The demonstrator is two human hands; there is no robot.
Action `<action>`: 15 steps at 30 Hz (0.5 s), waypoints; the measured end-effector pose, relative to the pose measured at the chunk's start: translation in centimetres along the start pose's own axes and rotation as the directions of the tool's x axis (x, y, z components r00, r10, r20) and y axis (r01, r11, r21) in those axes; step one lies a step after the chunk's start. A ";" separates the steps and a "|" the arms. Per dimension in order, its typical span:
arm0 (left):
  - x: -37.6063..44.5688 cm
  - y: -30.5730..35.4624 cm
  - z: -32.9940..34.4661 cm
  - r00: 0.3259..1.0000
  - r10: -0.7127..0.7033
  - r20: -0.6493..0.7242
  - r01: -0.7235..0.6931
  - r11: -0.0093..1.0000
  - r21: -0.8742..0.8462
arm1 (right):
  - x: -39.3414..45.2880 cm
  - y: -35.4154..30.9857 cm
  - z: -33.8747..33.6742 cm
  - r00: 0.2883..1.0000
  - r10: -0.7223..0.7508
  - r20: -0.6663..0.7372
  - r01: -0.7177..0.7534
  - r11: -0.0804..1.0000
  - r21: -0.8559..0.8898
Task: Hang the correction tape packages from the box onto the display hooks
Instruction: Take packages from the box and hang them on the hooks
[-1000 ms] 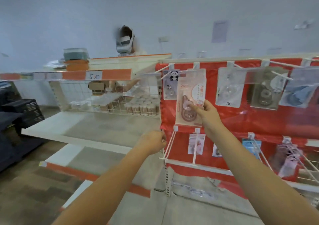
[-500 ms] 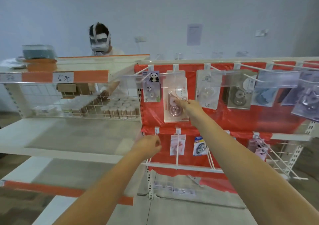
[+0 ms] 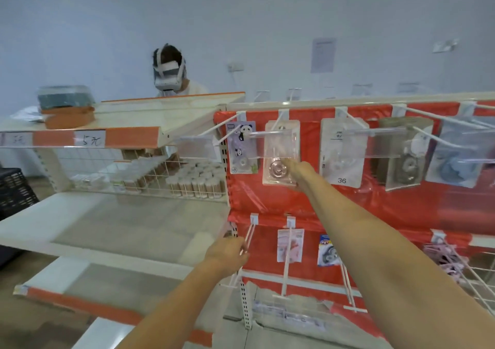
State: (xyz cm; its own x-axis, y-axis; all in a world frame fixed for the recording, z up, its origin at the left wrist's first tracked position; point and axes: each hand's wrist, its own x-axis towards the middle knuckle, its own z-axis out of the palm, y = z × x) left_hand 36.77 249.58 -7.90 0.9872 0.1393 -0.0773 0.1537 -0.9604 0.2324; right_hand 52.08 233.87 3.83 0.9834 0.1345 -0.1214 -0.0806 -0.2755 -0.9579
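A clear correction tape package (image 3: 280,145) with a pinkish tape wheel hangs on a top-row white display hook (image 3: 278,124), close to the red back panel (image 3: 401,209). My right hand (image 3: 298,170) reaches out at arm's length and pinches the package's lower right corner. My left hand (image 3: 230,252) is lower down, its fingers curled round a white wire hook (image 3: 247,237) of the lower row. The box is not in view.
Other packages hang on the top row: a panda one (image 3: 241,148), one marked 36 (image 3: 341,158), a dark one (image 3: 404,158). Two more packages (image 3: 290,244) hang below. A white shelf (image 3: 107,215) lies left, with a wire basket of small bottles (image 3: 195,180). A person wearing a headset (image 3: 168,73) stands behind.
My right hand has pushed the package back along the hook toward the red panel. My left hand has stayed on the lower hook. The view has swung left.
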 end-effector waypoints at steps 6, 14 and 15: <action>0.0 0.5 -0.4 0.999 -0.025 0.024 0.025 1.000 -0.007 | -1.6 3.1 -0.1 0.998 -0.048 0.047 0.052 0.995 -0.089; -1.7 1.4 -3.3 0.993 0.090 -0.077 -0.089 0.996 0.025 | -7.6 5.7 -1.8 0.984 -0.169 -0.047 0.104 0.775 -0.623; -2.3 1.4 -3.7 0.989 0.114 -0.097 -0.112 0.993 0.031 | -8.8 5.7 -1.9 0.981 -0.189 -0.053 0.109 0.749 -0.653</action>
State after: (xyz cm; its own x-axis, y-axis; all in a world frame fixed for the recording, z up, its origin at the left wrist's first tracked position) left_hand 34.87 248.79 -3.80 0.9977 0.0514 0.0445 0.0410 -0.9770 0.2092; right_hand 43.28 229.34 -0.08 0.9882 0.1337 0.0752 0.1528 -0.8136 -0.5610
